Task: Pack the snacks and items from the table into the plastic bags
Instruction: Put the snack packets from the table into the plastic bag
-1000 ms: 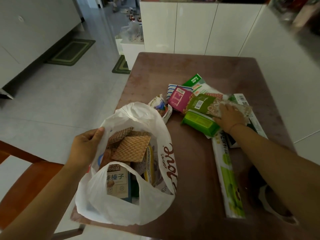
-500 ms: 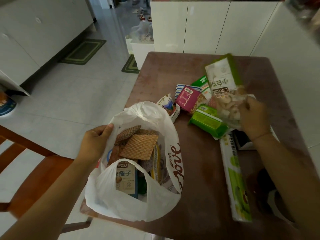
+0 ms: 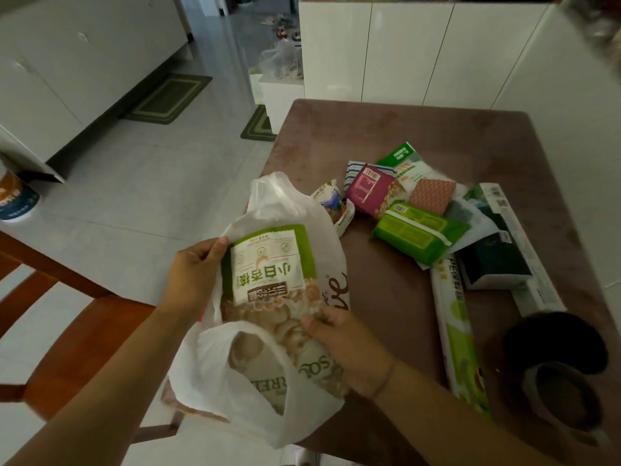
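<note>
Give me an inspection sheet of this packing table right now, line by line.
Surface: brown table, far half bare.
Job's things: white bag at the near left edge; nut pack going into its mouth; green pack, maroon pack, wrap roll, dark box not yet packed.
Clutter: dark round container, near right.
Grips: left hand holds the bag rim; right hand holds the nut pack.
Cables: nothing seen.
Surroundings: white cabinets, tiled floor, green mats, wooden chair.

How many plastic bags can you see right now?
2: the white plastic bag being filled at the table's near left corner, and a clear bag on the floor by the cabinets. Others may be hidden.
</note>
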The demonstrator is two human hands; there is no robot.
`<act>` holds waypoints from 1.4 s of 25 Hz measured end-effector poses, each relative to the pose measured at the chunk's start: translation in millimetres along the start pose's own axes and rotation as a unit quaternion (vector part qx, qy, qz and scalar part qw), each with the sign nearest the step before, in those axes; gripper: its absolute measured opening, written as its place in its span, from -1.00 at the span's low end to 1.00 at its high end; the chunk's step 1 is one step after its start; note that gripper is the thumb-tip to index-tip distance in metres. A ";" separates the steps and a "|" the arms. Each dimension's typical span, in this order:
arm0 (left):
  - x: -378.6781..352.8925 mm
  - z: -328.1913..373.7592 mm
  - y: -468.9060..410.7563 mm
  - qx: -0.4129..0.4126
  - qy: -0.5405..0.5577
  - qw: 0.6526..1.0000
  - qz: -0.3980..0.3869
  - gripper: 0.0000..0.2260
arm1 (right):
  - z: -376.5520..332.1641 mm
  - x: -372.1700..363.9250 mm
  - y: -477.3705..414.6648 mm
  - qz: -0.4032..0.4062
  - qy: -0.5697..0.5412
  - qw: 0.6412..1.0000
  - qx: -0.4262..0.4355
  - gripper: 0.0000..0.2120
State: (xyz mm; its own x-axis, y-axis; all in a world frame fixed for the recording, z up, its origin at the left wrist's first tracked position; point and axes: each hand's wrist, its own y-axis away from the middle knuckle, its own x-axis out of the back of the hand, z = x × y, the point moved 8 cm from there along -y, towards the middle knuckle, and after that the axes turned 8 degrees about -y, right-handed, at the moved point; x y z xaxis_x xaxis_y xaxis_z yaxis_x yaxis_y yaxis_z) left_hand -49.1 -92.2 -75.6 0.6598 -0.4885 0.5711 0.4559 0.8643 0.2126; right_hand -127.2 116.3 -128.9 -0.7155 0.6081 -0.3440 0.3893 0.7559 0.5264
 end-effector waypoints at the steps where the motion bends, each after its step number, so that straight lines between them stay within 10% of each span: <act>1: 4.0 -1.0 0.1 0.005 0.009 1.000 0.013 -0.78 | 1.2 -7.7 -5.6 0.011 -0.001 1.000 -0.004 -0.80; 14: 11.4 6.1 1.2 -0.029 -0.009 1.000 0.008 -0.85 | 8.5 -32.6 -64.4 0.060 -0.028 0.997 -0.028 -0.76; 21: 10.7 -2.1 -3.0 -0.019 -0.011 1.000 -0.002 -0.83 | -32.7 -7.6 -49.3 0.021 0.211 0.973 0.088 -0.72; 26: 2.6 -2.8 -4.2 -0.007 -0.014 1.000 -0.011 -0.82 | -110.4 161.4 -49.1 0.342 0.436 0.802 0.222 -0.51; 31: -3.1 0.5 -3.0 -0.007 -0.020 1.000 -0.018 -0.81 | -96.0 240.6 -111.5 0.309 0.705 0.637 0.035 0.02; 35: -5.2 2.1 -2.7 -0.012 -0.037 0.999 -0.021 -0.78 | -97.8 238.2 -126.0 0.329 0.720 0.609 0.055 -0.03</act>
State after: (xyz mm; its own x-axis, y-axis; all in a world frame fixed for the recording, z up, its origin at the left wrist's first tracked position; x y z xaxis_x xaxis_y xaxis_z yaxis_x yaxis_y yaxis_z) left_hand -55.0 -91.7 -77.4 0.5953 -0.5127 0.6187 0.4966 0.8401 0.2183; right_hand -403.4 142.2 -201.1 -0.1201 0.0053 0.9928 0.8460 0.5239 0.0995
